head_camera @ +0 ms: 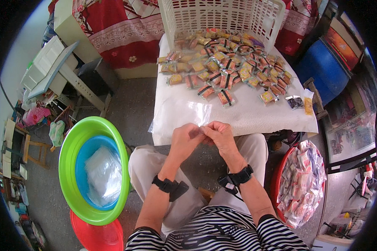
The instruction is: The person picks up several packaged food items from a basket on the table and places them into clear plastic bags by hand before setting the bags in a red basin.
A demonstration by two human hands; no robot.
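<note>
Both of my hands meet at the near edge of a cloth-covered table (238,120). My left hand (187,138) and my right hand (219,135) pinch the edge of a clear plastic bag (183,114), which extends over the table's left front. Beyond the bag lies a heap of small wrapped snack packets (226,80), some banded in black. A white plastic crate (219,14) lies tipped at the heap's back. Two dark packets (294,102) and a yellow one (308,106) lie apart at the table's right.
On my left, a green basin (64,175) holds a blue basin (81,185) with clear plastic bags (103,172); a red basin (97,235) is below. On my right stands a red tub (274,188) full of filled packets (301,185). A blue barrel (321,70) stands beyond the table's right side.
</note>
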